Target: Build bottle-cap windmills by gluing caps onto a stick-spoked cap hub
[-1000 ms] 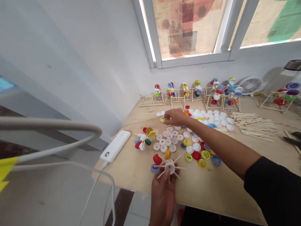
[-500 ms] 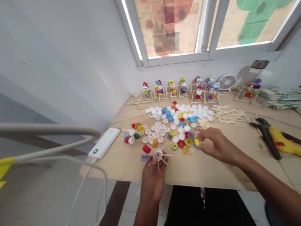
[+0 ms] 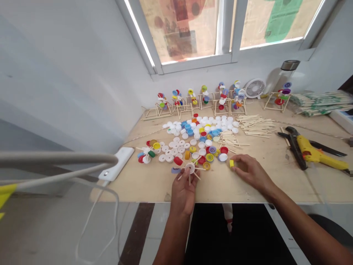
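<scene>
My left hand (image 3: 183,191) is closed around a white cap hub with wooden sticks radiating from it (image 3: 190,169); red, orange and blue caps sit on some of the spokes. My right hand (image 3: 248,170) rests on the plywood table (image 3: 248,187) and pinches a small yellow bottle cap (image 3: 231,163) between thumb and fingers. A spread of loose bottle caps (image 3: 200,138), mostly white with some coloured, lies just beyond both hands. A finished cap wheel (image 3: 147,152) lies to the left of them.
A row of stick-frame wheel models (image 3: 201,99) lines the back wall under the window. Loose sticks (image 3: 255,125), a yellow glue gun (image 3: 317,152), black pliers (image 3: 295,145), a small fan (image 3: 254,88) and a white power bank (image 3: 116,163) with cable also lie here.
My right hand drew back from the far cap pile with a yellow cap and came down to the table at the right of the wheel. The view swung right.
</scene>
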The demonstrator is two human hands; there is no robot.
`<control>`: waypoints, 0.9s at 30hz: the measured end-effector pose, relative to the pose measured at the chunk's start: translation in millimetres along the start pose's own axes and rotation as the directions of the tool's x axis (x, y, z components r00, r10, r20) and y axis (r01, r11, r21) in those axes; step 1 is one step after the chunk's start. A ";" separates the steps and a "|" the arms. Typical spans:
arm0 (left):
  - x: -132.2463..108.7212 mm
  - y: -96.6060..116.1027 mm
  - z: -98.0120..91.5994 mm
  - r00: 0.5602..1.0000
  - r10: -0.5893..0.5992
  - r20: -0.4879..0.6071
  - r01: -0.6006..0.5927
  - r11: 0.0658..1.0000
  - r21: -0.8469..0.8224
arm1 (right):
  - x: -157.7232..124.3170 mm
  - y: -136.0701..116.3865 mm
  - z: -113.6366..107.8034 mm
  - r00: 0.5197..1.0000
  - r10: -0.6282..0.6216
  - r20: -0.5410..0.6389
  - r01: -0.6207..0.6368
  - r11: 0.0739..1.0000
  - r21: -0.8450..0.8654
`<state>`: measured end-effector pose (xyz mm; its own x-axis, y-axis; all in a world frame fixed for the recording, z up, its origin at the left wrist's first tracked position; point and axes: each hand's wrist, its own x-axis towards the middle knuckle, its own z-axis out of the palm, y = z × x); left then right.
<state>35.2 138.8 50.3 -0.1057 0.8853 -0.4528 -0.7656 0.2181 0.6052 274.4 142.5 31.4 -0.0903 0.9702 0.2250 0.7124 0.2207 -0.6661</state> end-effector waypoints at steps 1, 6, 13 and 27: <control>0.1 -1.2 1.6 1.000 0.016 -0.005 -0.015 1.000 0.004 | -2.3 2.1 -1.5 1.000 0.008 -0.019 -0.009 1.000 -0.030; -1.0 -5.6 7.6 0.997 0.075 -0.015 -0.075 0.997 0.029 | -10.8 -2.8 -6.9 0.995 -0.007 -0.099 -0.001 0.997 -0.076; -0.9 -9.8 4.2 0.993 0.115 0.026 -0.117 0.990 0.082 | -7.7 -26.0 -4.6 0.998 -0.069 -0.007 0.069 0.988 0.140; 3.4 -18.8 -4.5 0.973 0.230 0.018 -0.224 0.919 0.324 | -19.6 -7.7 -0.6 0.983 -0.182 -0.014 0.171 0.945 -0.280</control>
<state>46.4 135.8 34.4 -0.2676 0.9191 -0.2891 -0.4745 0.1354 0.8698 271.1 121.7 32.5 -0.2088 0.9122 0.3525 0.8525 0.3464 -0.3915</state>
